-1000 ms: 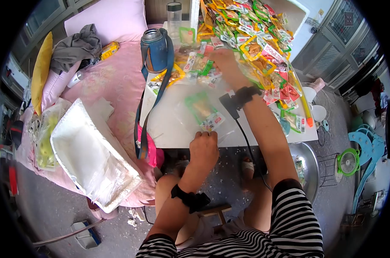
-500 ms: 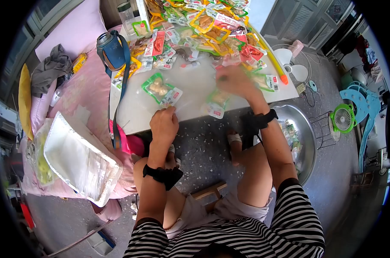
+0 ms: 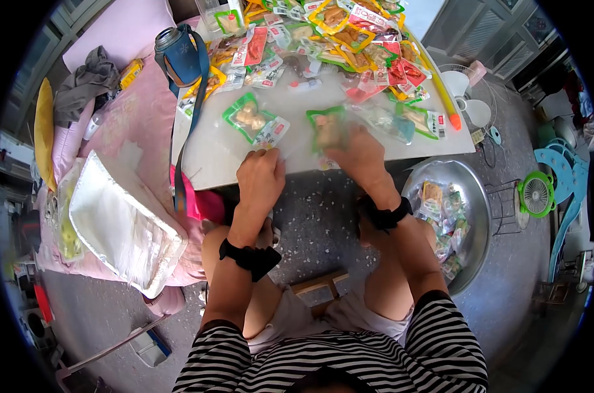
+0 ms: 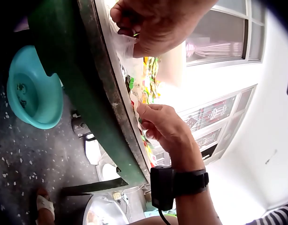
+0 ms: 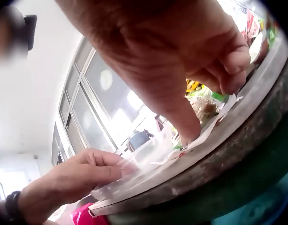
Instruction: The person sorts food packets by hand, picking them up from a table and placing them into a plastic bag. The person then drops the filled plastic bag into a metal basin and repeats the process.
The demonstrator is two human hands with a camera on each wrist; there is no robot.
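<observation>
At the table's front edge my left hand (image 3: pixel 261 180) pinches the edge of a clear plastic bag (image 5: pixel 153 152). Just beyond it lies a green-edged food packet (image 3: pixel 250 118) with pale pieces inside and a white label. To the right, my right hand (image 3: pixel 359 157) grips a second green-edged packet (image 3: pixel 326 128), blurred in the head view and low over the tabletop. The right wrist view has the thumb and fingers on either side of this packet, close to the table edge.
Many yellow, green and red packets (image 3: pixel 349 36) are heaped at the table's back. A blue flask (image 3: pixel 178 56) stands at the left corner. A metal basin (image 3: pixel 477 229) with packets sits on the floor at right. A white foam box (image 3: pixel 123 219) rests at left.
The right hand reached into the packets at the back, then came forward and leftward with a green-edged packet. My left hand stays at the front edge with the bag. The head view shifted.
</observation>
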